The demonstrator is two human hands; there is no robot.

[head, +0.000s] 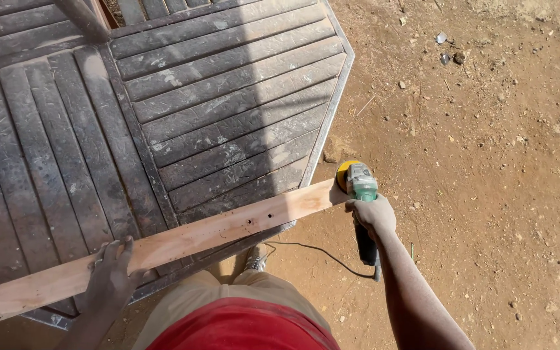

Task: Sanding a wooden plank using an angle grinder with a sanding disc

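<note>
Open dirt ground (pixel 487 162) right of the plank (pixel 163 249); slatted metal panel (pixel 163 110) and trailing cable (pixel 319 253) as obstacles

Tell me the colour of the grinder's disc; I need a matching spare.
Yellow, seen in the head view: the disc of the green angle grinder meets the plank's end.
</note>
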